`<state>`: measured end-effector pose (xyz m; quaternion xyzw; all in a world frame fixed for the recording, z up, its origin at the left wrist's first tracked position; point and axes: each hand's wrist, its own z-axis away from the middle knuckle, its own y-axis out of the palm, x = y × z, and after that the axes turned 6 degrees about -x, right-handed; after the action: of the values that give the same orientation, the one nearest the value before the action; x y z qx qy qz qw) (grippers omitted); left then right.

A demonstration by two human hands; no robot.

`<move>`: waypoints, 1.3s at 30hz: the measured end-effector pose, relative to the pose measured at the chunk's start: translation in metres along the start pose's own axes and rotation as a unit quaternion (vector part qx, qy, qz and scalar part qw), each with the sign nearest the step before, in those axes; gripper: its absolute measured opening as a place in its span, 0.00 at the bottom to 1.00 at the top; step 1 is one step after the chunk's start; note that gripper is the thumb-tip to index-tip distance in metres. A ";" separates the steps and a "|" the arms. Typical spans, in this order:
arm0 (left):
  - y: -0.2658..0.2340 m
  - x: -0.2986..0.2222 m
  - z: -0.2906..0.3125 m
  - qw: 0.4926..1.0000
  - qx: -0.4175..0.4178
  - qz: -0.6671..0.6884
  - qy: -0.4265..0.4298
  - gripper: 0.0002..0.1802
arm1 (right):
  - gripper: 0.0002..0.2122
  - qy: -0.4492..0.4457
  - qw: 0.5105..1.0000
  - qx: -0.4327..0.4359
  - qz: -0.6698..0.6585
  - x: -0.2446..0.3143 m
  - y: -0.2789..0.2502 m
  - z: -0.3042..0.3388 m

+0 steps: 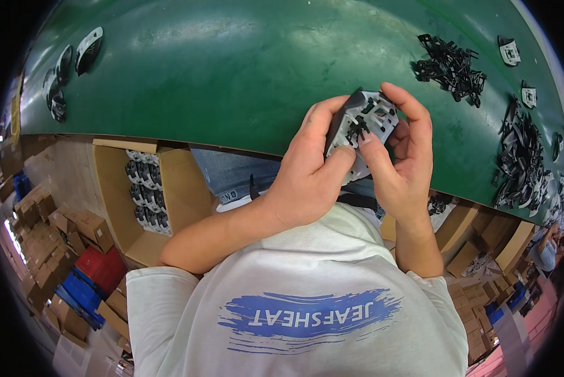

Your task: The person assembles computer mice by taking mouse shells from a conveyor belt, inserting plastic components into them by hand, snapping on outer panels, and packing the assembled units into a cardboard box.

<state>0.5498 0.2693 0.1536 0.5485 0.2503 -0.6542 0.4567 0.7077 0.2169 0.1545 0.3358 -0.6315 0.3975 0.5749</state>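
Note:
Over the table's near edge I hold a grey and black moulded plastic shell [380,112], tilted, its ribbed inner side facing up. My left hand [310,169] wraps its left side, with the thumb lying on the lower part. Fingers of my right hand [409,160] curl around the right side. The right thumb presses beside a small black plastic piece [358,127] in the middle of the shell. I cannot tell whether that piece is seated or loose. Similar small black plastic parts lie in a pile [453,68] to the far right.
The green table [219,81] carries several shells [89,51] at left. At right lie two single shells [509,51] and a heap of black parts [522,160]. An open cardboard box [188,207] below left holds stacked shells. Another person [547,248] is at far right.

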 end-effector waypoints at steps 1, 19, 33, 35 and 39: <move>-0.001 0.002 0.001 1.000 0.001 0.000 0.000 0.31 | 0.26 0.000 1.000 -0.001 0.000 0.000 0.000 0.000; -0.007 -0.015 0.002 0.993 -0.050 -0.058 0.095 0.17 | 0.22 -0.150 0.980 0.054 0.117 0.025 0.001 -0.010; -0.009 -0.025 0.003 0.994 -0.007 -0.102 0.034 0.25 | 0.22 0.067 0.995 0.058 -0.034 0.029 -0.005 -0.022; -0.011 -0.024 0.001 0.993 -0.029 -0.109 0.036 0.24 | 0.23 0.099 0.990 0.091 -0.033 0.031 -0.006 -0.021; -0.013 -0.022 0.001 0.987 -0.049 -0.140 0.055 0.24 | 0.30 0.096 0.985 0.128 -0.059 0.045 -0.009 -0.021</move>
<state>0.5378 0.2820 0.1727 0.5204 0.3813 -0.6673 0.3723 0.7206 0.2330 0.2005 0.4038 -0.4965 0.4704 0.6076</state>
